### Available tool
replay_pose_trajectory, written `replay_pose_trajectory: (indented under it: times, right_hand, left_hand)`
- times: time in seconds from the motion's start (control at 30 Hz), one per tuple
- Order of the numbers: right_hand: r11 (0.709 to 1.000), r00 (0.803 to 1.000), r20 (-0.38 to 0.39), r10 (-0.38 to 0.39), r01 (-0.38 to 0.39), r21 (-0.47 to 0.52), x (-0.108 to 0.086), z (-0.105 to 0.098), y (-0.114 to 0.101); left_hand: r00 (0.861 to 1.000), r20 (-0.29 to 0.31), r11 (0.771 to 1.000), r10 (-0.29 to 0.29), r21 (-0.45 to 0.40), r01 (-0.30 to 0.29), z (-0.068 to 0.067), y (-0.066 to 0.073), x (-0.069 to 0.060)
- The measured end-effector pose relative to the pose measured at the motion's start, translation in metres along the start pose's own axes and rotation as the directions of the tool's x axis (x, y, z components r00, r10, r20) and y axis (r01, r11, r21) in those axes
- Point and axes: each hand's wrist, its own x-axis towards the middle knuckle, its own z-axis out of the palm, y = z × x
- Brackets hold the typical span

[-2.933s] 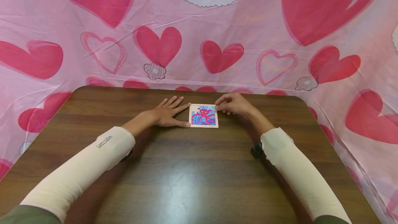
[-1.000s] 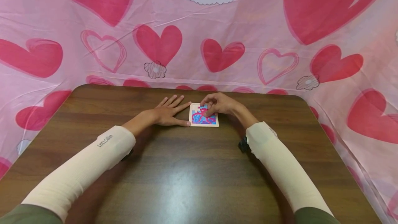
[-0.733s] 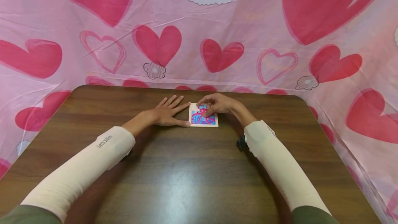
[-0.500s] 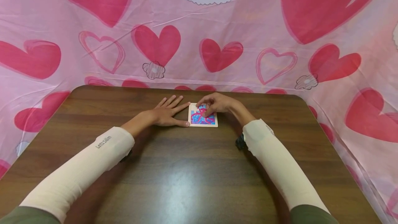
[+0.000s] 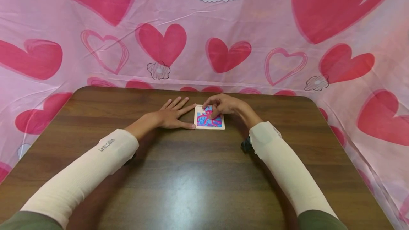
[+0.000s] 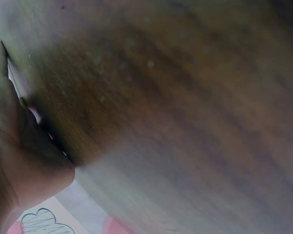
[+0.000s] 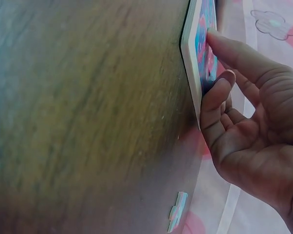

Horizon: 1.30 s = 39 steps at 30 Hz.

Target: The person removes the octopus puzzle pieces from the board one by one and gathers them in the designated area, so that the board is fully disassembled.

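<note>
A small square jigsaw puzzle (image 5: 204, 122) with a pink octopus on blue lies in a pale frame near the table's far side. Bare pale backing shows at its upper left. Fingers spread, my left hand (image 5: 169, 117) rests flat on the table, index fingertip and thumb tip against the frame's left edge. My right hand (image 5: 225, 104) reaches over the upper right of the puzzle, thumb and index finger bent around a blue-and-pink puzzle piece (image 5: 209, 109). In the right wrist view the thumb touches the picture; the index fingertip is hidden there.
A loose puzzle piece (image 7: 177, 212) lies on the table beyond the right hand in the right wrist view. The brown wooden table (image 5: 191, 173) ends at a pink heart-patterned cloth (image 5: 198, 20) along the back and sides.
From the frame's right edge, my right hand has moved left over the puzzle, its thumb and index finger coming around a piece. My left hand has stayed in place.
</note>
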Motion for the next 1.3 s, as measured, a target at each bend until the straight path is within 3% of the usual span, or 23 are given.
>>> replay_pose_trajectory:
  times: [0.2,0.4,0.83,1.1,1.3]
  right_hand:
    - [1.0,0.999,-0.049,0.014,-0.015,-0.016,-0.001,0.002,0.0]
    - [1.0,0.996,-0.087,-0.009,0.007,-0.028,-0.002,0.004,0.003]
    - [0.998,0.994,-0.106,-0.04,0.035,-0.047,-0.009,0.005,0.005]
    - [1.0,0.965,-0.262,0.011,-0.008,0.014,-0.006,0.014,0.008]
    - [0.999,0.957,-0.289,0.024,-0.01,0.049,-0.007,0.015,0.01]
  left_hand:
    - [1.0,-0.012,1.0,0.014,0.005,-0.014,-0.003,0.005,-0.005]
    - [1.0,-0.006,1.0,0.015,-0.008,-0.015,-0.002,0.002,-0.002]
    - [1.0,-0.011,1.0,0.021,0.021,-0.021,-0.003,0.005,-0.006]
    - [1.0,-0.012,1.0,0.02,0.01,-0.02,-0.003,0.004,-0.005]
    - [1.0,-0.009,1.0,0.015,0.021,-0.015,-0.003,0.005,-0.005]
